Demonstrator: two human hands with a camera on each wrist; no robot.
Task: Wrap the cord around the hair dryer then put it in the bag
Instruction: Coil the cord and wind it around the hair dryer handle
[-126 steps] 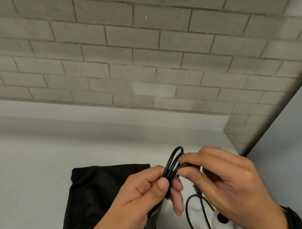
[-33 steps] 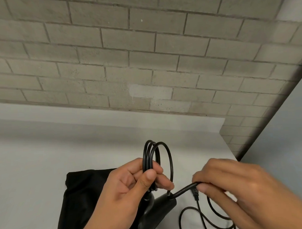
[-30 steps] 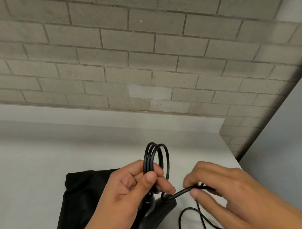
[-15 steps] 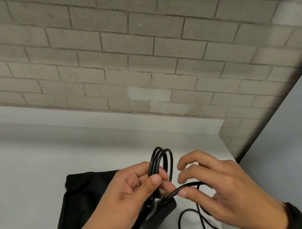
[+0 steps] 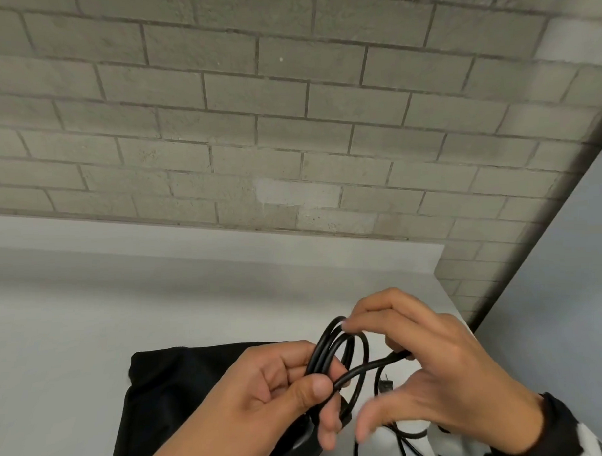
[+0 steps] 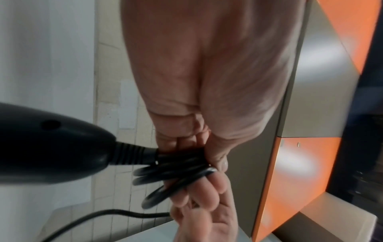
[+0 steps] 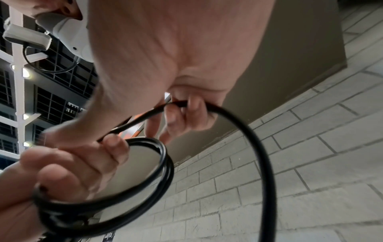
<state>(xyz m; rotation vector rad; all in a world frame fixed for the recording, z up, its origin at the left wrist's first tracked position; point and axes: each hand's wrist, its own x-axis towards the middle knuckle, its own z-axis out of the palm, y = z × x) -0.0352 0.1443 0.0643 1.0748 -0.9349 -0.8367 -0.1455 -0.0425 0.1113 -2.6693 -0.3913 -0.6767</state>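
Observation:
My left hand [image 5: 327, 380] pinches a coil of black cord [image 5: 334, 346] between thumb and fingers, above the black bag [image 5: 182, 385] lying flat on the table. The hair dryer [image 6: 47, 142] hangs below that hand, cord end up; in the head view it is mostly hidden. My right hand [image 5: 393, 357] is just right of the coil, its curled fingers holding the free strand [image 7: 259, 147] that leads back to the left thumb. Its index fingertip touches the top of the loops. The plug [image 5: 387, 385] dangles under the right palm.
The white table [image 5: 91, 320] ends at its right edge [image 5: 455, 301], close to my right hand. A grey brick wall [image 5: 289, 126] stands behind it. More loose cord [image 5: 402, 442] lies near the bottom edge.
My right hand has carried the free strand up and left to the coil, and its fingers now reach the top of the loops. The left hand keeps its grip.

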